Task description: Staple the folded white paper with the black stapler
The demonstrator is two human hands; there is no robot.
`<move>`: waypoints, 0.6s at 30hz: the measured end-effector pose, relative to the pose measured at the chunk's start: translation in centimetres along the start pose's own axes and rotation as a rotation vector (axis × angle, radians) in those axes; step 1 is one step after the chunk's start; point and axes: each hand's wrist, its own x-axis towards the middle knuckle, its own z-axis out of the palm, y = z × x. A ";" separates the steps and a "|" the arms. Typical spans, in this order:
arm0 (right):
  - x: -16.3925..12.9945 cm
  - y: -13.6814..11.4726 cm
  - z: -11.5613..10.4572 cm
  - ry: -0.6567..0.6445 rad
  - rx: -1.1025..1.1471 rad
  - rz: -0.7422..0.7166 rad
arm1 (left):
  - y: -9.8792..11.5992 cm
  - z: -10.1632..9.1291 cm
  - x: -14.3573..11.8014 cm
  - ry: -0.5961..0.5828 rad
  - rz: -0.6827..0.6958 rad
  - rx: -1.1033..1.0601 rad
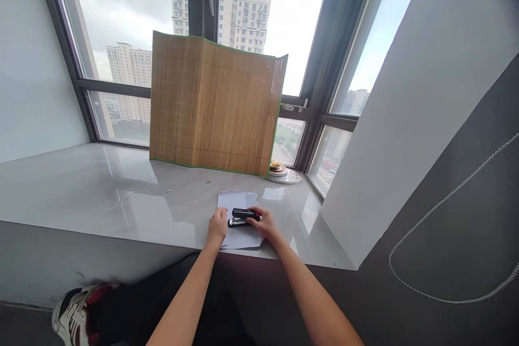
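A black stapler (242, 214) is in my right hand (263, 222), whose fingers wrap round its right end. The stapler lies sideways over white sheets of paper (240, 239), and a gap shows between its upper arm and its base. Small printed text fills the paper's upper right corner. At the left edge of the paper, my left hand (218, 224) is closed with its fingers curled, just left of the stapler's front end. What those fingers hold, if anything, is hidden.
The paper rests on a glossy tiled window sill (133, 200) near its front edge. Behind stands a bamboo mat (219, 105) against the window. A stack of plates (279, 172) sits by its right corner. A beaded cord (425, 227) hangs at right.
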 end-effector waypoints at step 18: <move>-1.0 -0.1 -0.6 -0.021 0.590 0.448 | 0.3 0.3 -0.6 0.011 -0.068 -0.123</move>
